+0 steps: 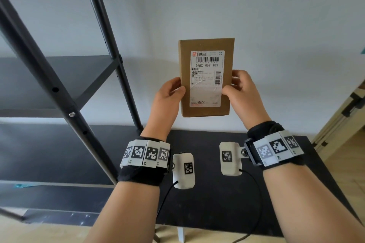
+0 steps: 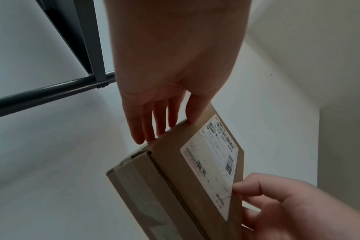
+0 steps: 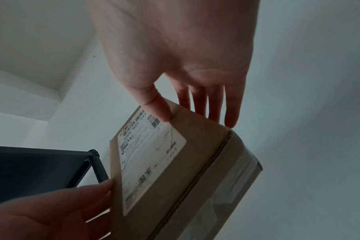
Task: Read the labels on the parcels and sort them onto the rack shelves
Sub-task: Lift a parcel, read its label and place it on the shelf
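A flat brown cardboard parcel point(image 1: 185, 59) is held upright in front of the white wall, above the table. Its white label point(image 1: 206, 79) faces me and reads "900X H69 183". My left hand point(image 1: 178, 87) grips the parcel's left edge, thumb on the front and fingers behind. My right hand point(image 1: 230, 85) grips the right edge the same way, its thumb on the label's corner. The left wrist view shows the left hand point(image 2: 162, 123) on the parcel point(image 2: 175, 170). In the right wrist view, the right hand point(image 3: 197, 105) pinches the parcel point(image 3: 195, 154).
A black metal rack point(image 1: 59, 89) stands at the left, its posts slanting close by and a dark shelf point(image 1: 39, 77) at about hand height. A black table point(image 1: 286, 193) lies below my forearms. A pale wooden door frame point(image 1: 345, 114) is at the far right.
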`<state>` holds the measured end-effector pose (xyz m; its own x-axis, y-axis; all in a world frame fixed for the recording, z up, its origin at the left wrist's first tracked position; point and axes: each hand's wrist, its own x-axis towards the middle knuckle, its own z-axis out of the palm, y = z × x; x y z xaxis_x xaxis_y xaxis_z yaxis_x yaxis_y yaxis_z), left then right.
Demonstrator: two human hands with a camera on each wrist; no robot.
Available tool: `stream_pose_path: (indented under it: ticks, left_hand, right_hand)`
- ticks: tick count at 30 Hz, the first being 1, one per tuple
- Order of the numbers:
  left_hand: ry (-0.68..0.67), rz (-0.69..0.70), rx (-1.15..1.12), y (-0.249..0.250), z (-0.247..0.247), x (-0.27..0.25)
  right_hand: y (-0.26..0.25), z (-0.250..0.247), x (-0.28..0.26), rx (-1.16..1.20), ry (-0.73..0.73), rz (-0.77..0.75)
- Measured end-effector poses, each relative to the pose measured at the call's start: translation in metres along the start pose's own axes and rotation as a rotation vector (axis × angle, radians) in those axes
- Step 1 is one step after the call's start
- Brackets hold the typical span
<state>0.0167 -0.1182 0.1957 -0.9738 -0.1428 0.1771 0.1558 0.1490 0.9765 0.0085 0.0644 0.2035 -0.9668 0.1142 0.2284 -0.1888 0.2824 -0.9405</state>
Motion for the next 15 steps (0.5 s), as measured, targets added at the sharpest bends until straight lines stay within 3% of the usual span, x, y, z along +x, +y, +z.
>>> stream_pose_path:
  ticks: [15]
  left_hand:
    - [0.066, -0.083, 0.019, -0.004, -0.0025, -0.0089]
  right_hand:
    - [-0.0019, 0.0077, -0.0077, -0.04, -0.032, 0.126]
